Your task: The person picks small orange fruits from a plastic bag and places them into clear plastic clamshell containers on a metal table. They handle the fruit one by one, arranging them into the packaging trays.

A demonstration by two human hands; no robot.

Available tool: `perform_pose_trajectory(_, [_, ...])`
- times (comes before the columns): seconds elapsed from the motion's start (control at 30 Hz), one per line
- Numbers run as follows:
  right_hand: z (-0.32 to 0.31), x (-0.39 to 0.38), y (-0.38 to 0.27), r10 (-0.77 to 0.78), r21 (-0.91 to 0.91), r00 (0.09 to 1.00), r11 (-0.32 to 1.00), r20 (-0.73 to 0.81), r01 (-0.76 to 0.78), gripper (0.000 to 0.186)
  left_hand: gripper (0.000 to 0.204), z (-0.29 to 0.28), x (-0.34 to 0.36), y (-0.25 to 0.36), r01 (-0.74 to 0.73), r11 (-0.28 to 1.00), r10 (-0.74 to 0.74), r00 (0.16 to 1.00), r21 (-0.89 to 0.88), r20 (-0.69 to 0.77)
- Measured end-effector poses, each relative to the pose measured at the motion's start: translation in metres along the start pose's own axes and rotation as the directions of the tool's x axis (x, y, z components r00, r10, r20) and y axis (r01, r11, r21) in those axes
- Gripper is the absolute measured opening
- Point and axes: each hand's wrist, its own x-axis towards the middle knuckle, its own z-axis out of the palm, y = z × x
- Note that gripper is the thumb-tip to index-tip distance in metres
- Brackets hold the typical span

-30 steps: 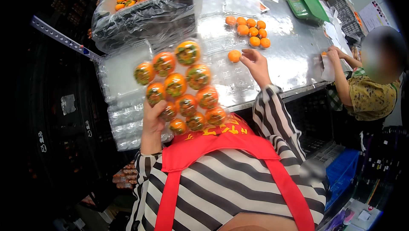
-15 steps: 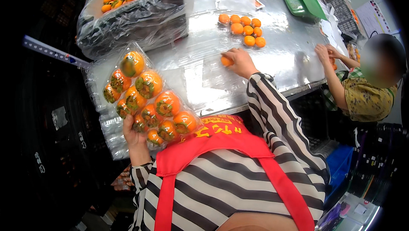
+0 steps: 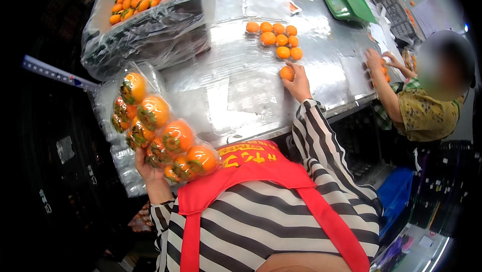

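Observation:
At the near left, my left hand (image 3: pixel 149 175) grips the lower edge of a clear plastic pack of persimmons (image 3: pixel 177 135), holding it tilted above the table. Several orange fruits with green leafy caps show through its shiny film. On the metal table, my right hand (image 3: pixel 300 82) has its fingers closed round a single persimmon (image 3: pixel 286 73). Just beyond that hand lie several persimmons (image 3: pixel 268 38) in rows, smooth side up. A clear plastic tray (image 3: pixel 253 91) lies to the left of my right hand.
A plastic-lined crate (image 3: pixel 145 31) of persimmons stands at the far left. Stacked clear trays (image 3: pixel 120 156) lie below the held pack. A green scale (image 3: pixel 337 3) sits at the far right, and a co-worker (image 3: pixel 406 96) handles persimmons at the right edge.
My right hand has moved right with its persimmon, close to the near end of the rows. The pack in my left hand has tilted and shows more edge-on.

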Motion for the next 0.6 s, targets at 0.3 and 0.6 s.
perform_pose_trajectory(0.3, [0.027, 0.03, -0.035, 0.032, 0.142, 0.999, 0.989, 0.025, -0.035, 0.06, 0.045, 0.034, 0.001, 0.04, 0.138, 0.939, 0.056, 0.843, -0.316, 0.535])
perform_pose_trajectory(0.6, [0.064, 0.041, -0.041, 0.286, 0.527, 0.84, 0.673, 0.462, -0.519, 0.031, 0.04, 0.036, -0.056, 0.065, -0.118, 0.953, 0.241, 0.85, -0.278, 0.469])
